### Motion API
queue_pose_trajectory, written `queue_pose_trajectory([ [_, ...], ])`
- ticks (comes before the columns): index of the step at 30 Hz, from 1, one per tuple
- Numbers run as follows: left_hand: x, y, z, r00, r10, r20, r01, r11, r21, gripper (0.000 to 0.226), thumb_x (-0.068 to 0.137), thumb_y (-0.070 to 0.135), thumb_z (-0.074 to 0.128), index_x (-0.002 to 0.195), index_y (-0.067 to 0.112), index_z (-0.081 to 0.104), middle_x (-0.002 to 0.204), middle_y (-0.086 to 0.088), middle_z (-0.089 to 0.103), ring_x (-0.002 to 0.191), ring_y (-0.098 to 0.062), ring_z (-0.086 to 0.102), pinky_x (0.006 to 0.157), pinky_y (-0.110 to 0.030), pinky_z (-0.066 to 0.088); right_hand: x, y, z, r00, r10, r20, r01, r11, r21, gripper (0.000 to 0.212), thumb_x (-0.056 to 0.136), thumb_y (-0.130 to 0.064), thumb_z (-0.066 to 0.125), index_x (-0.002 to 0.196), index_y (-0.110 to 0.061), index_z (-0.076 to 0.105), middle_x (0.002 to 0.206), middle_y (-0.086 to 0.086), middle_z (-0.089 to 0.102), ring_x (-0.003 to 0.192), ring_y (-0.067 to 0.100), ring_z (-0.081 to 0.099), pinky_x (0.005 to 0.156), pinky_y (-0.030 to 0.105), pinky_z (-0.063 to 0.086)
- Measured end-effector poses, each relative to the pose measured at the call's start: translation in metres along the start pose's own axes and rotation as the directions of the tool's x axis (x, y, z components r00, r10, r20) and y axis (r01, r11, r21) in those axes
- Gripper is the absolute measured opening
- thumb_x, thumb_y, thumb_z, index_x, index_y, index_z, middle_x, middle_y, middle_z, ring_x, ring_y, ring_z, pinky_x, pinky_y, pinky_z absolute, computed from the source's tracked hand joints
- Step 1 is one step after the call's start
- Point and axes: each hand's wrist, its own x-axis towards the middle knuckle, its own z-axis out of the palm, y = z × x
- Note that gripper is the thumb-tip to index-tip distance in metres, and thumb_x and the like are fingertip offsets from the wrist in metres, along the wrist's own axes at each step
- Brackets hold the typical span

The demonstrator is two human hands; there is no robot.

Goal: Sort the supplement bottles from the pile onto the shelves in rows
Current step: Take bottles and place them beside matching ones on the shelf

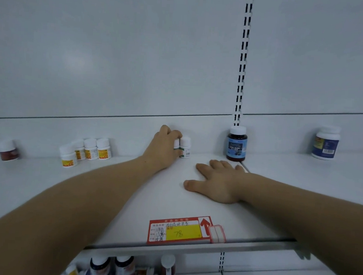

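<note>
1. Left hand (165, 149): fingers curled round a small green-labelled bottle (177, 144), standing it at the back of the shelf (129, 208), touching its twin (185, 147). It appears to be starting a row of that kind.
2. Right hand (216, 182): palm down, fingers straight and spread on the shelf, holding nothing. It probably braces the reach.
3. Green-labelled pair: white plastic cylinders with smooth caps, upright.
4. Yellow-labelled bottles (90, 151): squat, white-capped, grouped by kind well left of the left hand.
5. Amber bottle (237, 144): dark glossy body, blue label, white cap, alone below the slotted upright (243, 56).
6. Blue-labelled white bottle (325, 143): wider, on the adjoining shelf to the right.
7. Dark red jar (8, 150): far left, blurred.
8. Shelf: smooth, white, flat, with a red-and-yellow price tag (183, 231) at its front rail.
9. Pile (113, 269): mixed bottles below, partly hidden, so sorting looks unfinished.
</note>
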Motion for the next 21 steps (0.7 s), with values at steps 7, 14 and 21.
queue_pose_trajectory([
  [7,-0.002,-0.004,-0.008,0.997,0.016,0.074,-0.014,0.999,-0.035,0.052,0.079,0.013,0.069,0.127,0.016,0.049,0.122,-0.006,0.04,0.104,-0.024,0.05,0.092,-0.028,0.04,0.001,-0.001,0.0,1.0,0.009,0.003,-0.009,1.0,0.005,0.097,0.071,-0.089,0.014,0.151,-0.034,0.007,0.16,0.005,0.004,0.146,0.029,0.002,0.111,0.058,0.002],
  [14,0.001,-0.001,-0.005,0.989,0.13,0.069,-0.139,0.98,0.139,0.048,0.088,0.031,0.06,0.134,0.024,0.049,0.118,-0.006,0.041,0.108,-0.023,0.038,0.093,-0.04,0.042,0.0,-0.001,-0.001,1.0,0.008,-0.002,-0.008,1.0,0.0,0.096,0.072,-0.089,0.014,0.151,-0.034,0.007,0.16,0.005,0.005,0.146,0.03,0.002,0.112,0.058,0.003],
  [21,0.005,0.007,0.003,0.998,0.067,0.002,-0.067,0.994,0.089,0.034,0.092,0.029,0.054,0.125,0.02,0.055,0.112,-0.007,0.043,0.107,-0.024,0.035,0.09,-0.028,0.033,0.0,-0.001,0.0,1.0,0.005,-0.001,-0.005,1.0,0.014,0.097,0.071,-0.089,0.014,0.151,-0.034,0.007,0.16,0.005,0.005,0.146,0.03,0.002,0.111,0.059,0.001],
])
